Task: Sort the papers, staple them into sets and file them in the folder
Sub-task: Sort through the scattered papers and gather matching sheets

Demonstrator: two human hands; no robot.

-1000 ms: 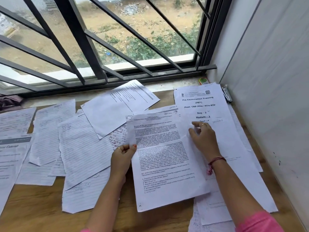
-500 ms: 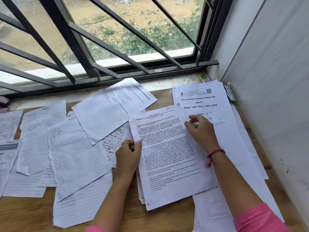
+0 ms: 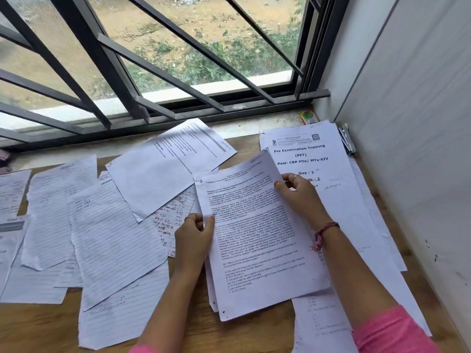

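Note:
A thin set of printed sheets (image 3: 257, 240), dense text on top, lies in the middle of the wooden table. My left hand (image 3: 195, 240) pinches its left edge, thumb on top. My right hand (image 3: 299, 197) grips its upper right edge. Under and beside it on the right lies a cover sheet titled "Pre Examination Training" (image 3: 303, 154) on more printed pages. A silver stapler (image 3: 347, 140) sits by the right wall, beyond that pile. I see no folder.
Several lined handwritten sheets (image 3: 107, 230) and a turned-over printed page (image 3: 168, 164) are spread over the left of the table (image 3: 46, 327). A barred window (image 3: 153, 72) runs along the far side. A white wall (image 3: 420, 149) closes the right. A small green-and-orange item (image 3: 308, 117) sits on the sill.
Both hands have raised and tilted the printed set, and more than one sheet now shows at its bottom edge. My right hand shifted from lying on the page to gripping its upper right edge.

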